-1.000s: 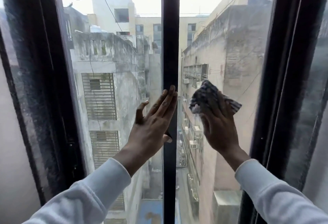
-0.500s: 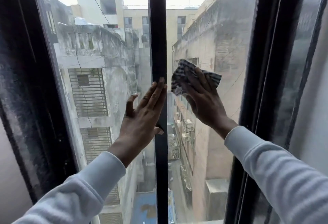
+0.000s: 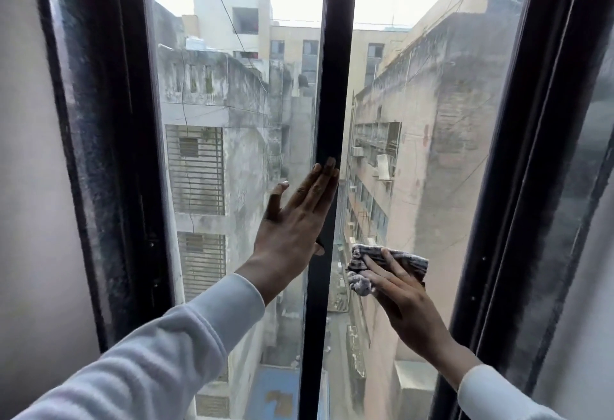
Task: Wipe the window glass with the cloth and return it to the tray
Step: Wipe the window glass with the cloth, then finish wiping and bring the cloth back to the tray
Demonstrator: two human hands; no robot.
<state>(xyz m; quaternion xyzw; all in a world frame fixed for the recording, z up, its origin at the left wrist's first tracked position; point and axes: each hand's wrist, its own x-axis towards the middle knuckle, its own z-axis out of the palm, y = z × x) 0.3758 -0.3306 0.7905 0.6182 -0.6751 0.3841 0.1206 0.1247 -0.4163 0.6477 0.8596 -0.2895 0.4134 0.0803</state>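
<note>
- My right hand point(image 3: 403, 300) presses the striped cloth point(image 3: 387, 265) flat against the right window pane point(image 3: 432, 153), fingers laid over the bunched fabric.
- The cloth now sits low on the pane, just beside the central black mullion point(image 3: 327, 104); half a second ago it was noticeably higher, so a downward stroke is under way.
- My left hand point(image 3: 295, 223) stays spread and empty, palm against the left pane point(image 3: 232, 153), fingertips point(image 3: 327, 170) overlapping the mullion as a brace.
- Judgement: the upper inner strip of the right pane has been covered; the lower part and the outer edge by the dark frame point(image 3: 518, 187) likely remain.
- The tray is not in view, so the return step is not yet started.
</note>
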